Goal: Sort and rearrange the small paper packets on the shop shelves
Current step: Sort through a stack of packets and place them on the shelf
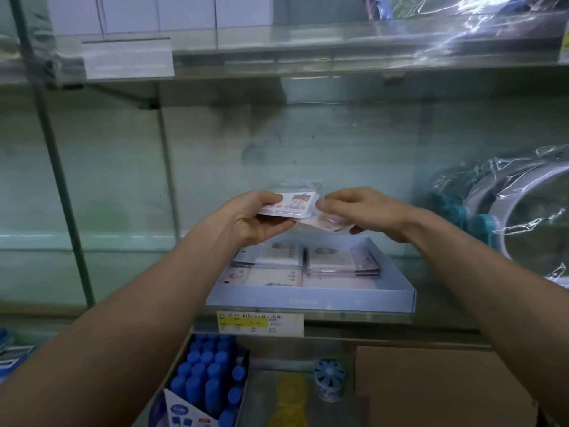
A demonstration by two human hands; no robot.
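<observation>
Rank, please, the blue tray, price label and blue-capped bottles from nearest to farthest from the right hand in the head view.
1. Blue tray, just below the right hand.
2. Price label, on the shelf edge, lower left.
3. Blue-capped bottles, lowest shelf, farther left.

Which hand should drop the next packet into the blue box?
Probably the right hand: it pinches a single pink packet just above the blue box, while the left hand grips the rest of the bundle.

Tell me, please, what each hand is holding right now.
Left hand: grips a small clear-wrapped paper packet printed white and pink.
Right hand: pinches a pinkish clear-wrapped packet just below it.
</observation>
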